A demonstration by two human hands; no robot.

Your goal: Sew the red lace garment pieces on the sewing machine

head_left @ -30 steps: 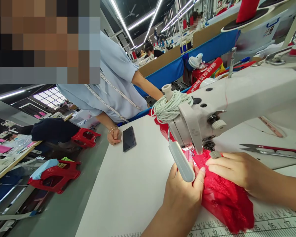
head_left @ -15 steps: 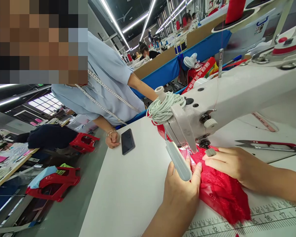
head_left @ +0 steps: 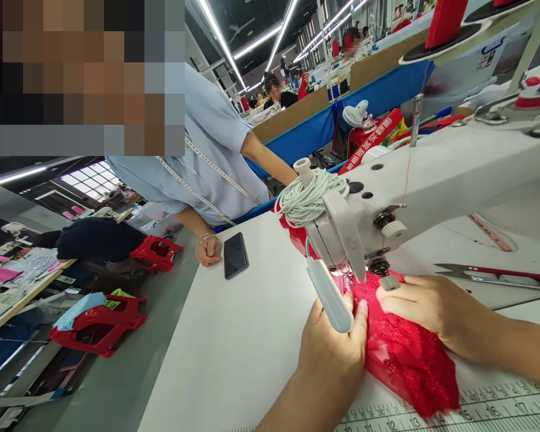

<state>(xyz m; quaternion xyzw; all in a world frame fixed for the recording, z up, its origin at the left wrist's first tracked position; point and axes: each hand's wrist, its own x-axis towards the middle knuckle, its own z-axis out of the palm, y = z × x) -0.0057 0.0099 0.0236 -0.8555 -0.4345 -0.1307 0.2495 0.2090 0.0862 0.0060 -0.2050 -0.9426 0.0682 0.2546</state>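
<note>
A piece of red lace fabric (head_left: 409, 354) lies on the white table, its far part under the needle area of a sewing machine (head_left: 454, 150). My left hand (head_left: 333, 342) grips the fabric's left edge, thumb and fingers pinched close to the presser foot. In front of that hand hangs a grey lever (head_left: 330, 297), which hides part of its fingers. On the right, my right hand (head_left: 425, 306) rests flat on the lace with its fingers stretched towards the needle; the machine's tension knob (head_left: 390, 282) covers some fingertips.
Red-handled thread snips (head_left: 499, 276) lie right of the machine arm. A phone (head_left: 236, 255) and a co-worker's hand (head_left: 207, 251) are at the table's left edge. Ruler markings (head_left: 490, 408) run along the front. Red stools (head_left: 101, 330) stand on the floor at left.
The view has shifted slightly, so the machine and table appear farther right. Both hands stay on the red lace near the needle, with little visible movement.
</note>
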